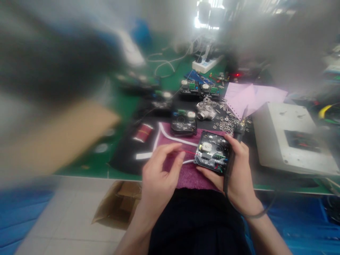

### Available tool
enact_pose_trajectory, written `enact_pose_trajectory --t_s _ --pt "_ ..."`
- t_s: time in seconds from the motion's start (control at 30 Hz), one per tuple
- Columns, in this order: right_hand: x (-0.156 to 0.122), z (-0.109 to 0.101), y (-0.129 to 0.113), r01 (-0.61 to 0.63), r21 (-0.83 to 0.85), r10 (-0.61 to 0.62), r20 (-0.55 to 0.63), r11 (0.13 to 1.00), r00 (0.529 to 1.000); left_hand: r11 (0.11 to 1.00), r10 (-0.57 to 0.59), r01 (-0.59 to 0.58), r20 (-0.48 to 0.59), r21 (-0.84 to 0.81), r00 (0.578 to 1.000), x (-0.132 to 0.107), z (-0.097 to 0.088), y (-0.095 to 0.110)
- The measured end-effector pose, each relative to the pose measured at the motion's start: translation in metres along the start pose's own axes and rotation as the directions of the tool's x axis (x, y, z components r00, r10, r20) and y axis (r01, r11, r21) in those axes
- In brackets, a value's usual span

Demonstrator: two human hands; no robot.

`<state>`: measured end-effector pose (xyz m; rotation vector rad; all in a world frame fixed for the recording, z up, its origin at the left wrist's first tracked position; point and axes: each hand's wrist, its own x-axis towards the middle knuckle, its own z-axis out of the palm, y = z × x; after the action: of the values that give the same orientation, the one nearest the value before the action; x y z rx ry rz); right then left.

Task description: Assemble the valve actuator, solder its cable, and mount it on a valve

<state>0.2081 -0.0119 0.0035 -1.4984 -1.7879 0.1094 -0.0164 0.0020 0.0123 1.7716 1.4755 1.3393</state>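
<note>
My right hand is closed around a black electronic module with a white round part and green terminals, held just above a purple cloth. A dark tool with a black cable also lies in that hand. My left hand pinches thin red wires that run into the module's left side.
A similar black module lies behind, with more modules farther back. A metal valve body, several loose washers and screws, pink papers, a white box, and a cardboard box on the floor are around. The left side is blurred.
</note>
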Motion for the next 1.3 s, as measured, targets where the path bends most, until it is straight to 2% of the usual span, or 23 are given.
enact_pose_trajectory --t_s 0.1,0.2,0.4,0.53,0.63,0.8,0.97,1.13,1.3 --pt "0.000 -0.001 -0.001 -0.002 0.012 0.002 0.000 1.000 1.000 0.996 -0.055 0.052 -0.044 -0.075 0.998 -0.006 0.002 0.005" --pt "0.000 -0.001 -0.002 -0.002 0.022 0.002 -0.001 1.000 1.000 0.997 -0.044 0.038 -0.101 -0.063 0.994 -0.008 0.006 0.016" --pt "-0.001 -0.002 -0.003 0.022 0.032 -0.022 -0.004 0.999 1.000 0.991 0.132 -0.134 -0.122 -0.010 0.984 0.000 0.021 0.040" --pt "-0.003 -0.001 -0.002 0.038 0.035 -0.038 0.000 0.999 0.999 0.972 0.233 -0.226 -0.118 0.066 0.965 -0.001 0.033 0.048" --pt "-0.005 -0.001 0.000 0.035 0.043 -0.036 0.007 0.998 0.999 0.975 0.219 -0.212 -0.112 0.072 0.969 -0.007 0.039 0.050" --pt "-0.005 -0.003 0.001 0.042 0.077 -0.043 0.018 0.996 0.999 0.983 0.179 -0.183 -0.148 -0.014 0.973 -0.009 0.049 0.051" --pt "-0.001 -0.023 -0.004 0.107 0.226 -0.113 0.013 0.968 0.994 0.996 0.070 -0.078 -0.197 -0.033 0.978 -0.007 0.054 0.052" --pt "0.003 -0.047 -0.016 0.137 0.395 -0.129 -0.046 0.908 0.991 0.993 0.112 -0.118 -0.174 -0.025 0.978 -0.007 0.054 0.049" --pt "0.004 -0.045 -0.022 0.194 0.454 -0.201 -0.032 0.870 0.979 0.992 0.113 -0.121 -0.159 -0.041 0.981 -0.005 0.054 0.047"
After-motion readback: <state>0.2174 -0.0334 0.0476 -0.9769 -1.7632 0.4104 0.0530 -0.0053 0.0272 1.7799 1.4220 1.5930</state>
